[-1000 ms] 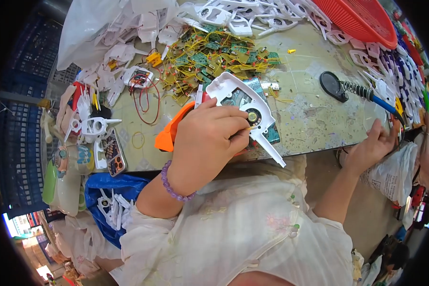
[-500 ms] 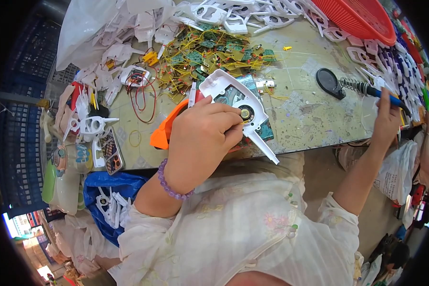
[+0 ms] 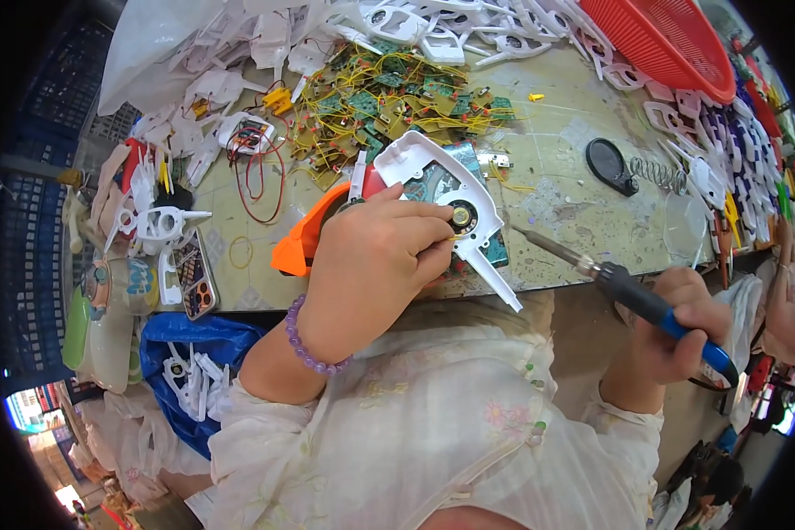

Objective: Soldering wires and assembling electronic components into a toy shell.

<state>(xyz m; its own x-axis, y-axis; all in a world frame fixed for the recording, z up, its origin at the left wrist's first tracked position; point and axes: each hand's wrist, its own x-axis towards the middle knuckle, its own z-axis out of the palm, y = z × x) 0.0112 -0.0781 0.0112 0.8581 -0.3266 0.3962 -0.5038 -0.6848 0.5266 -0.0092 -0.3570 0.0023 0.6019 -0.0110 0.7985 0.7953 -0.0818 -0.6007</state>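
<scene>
While left hand (image 3: 371,265) clamps white plastic housing (image 3: 442,190) beneath its fingertips, right hand (image 3: 680,331) fisted around soldering iron (image 3: 632,291), tip nearby

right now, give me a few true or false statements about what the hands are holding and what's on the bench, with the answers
1. The left hand presses down on a white plastic housing at the bench edge. True.
2. The right hand holds a pair of scissors. False: it grips a soldering iron with a blue and black handle.
3. The iron's tip points toward the white housing. True.
4. A purple bead bracelet sits on the right wrist. False: it is on the left wrist.
5. A red basket sits at the far right of the table. True.
6. The heap of green circuit boards lies inside the red basket. False: it lies on the table behind the housing.
</scene>
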